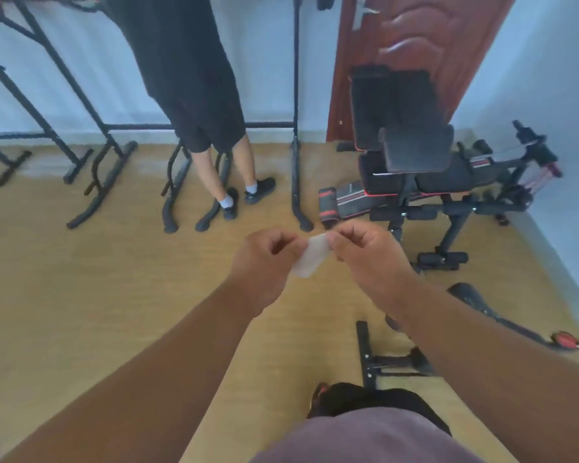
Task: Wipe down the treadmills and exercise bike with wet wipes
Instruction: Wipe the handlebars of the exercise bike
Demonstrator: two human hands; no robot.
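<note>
- The left hand (264, 259) is held out in front of the person at the middle of the view, fingers curled in, its thumb and fingertips pinching the left edge of a small white wet wipe (310, 255).
- The right hand (365, 252) sits at about 3 o'clock from the left one, just beside it, fingers likewise curled, pinching the upper right corner of the wipe.
- The wipe hangs between the two hands as a folded, narrow, pale strip; its long axis runs on a slant from about 1 o'clock down to 7 o'clock, the upper end at the right hand's fingertips and the lower end pointing down toward the left wrist.
- Whether it is a bare wipe or still in a sachet cannot be told, as the view is blurred.
- Below the hands lies a wood-look floor (81, 279).
- At 1 to 2 o'clock from the hands stands a black weight bench (415, 155) with red trim, in front of a brown door (415, 38).
- At 11 o'clock another person (198, 95) in dark clothes, white socks and black shoes stands among the black frames of a pull-up station (295, 111) against the pale wall.
- At 5 o'clock, near the person's own legs, a black metal base bar (365, 352) rests on the floor.
</note>
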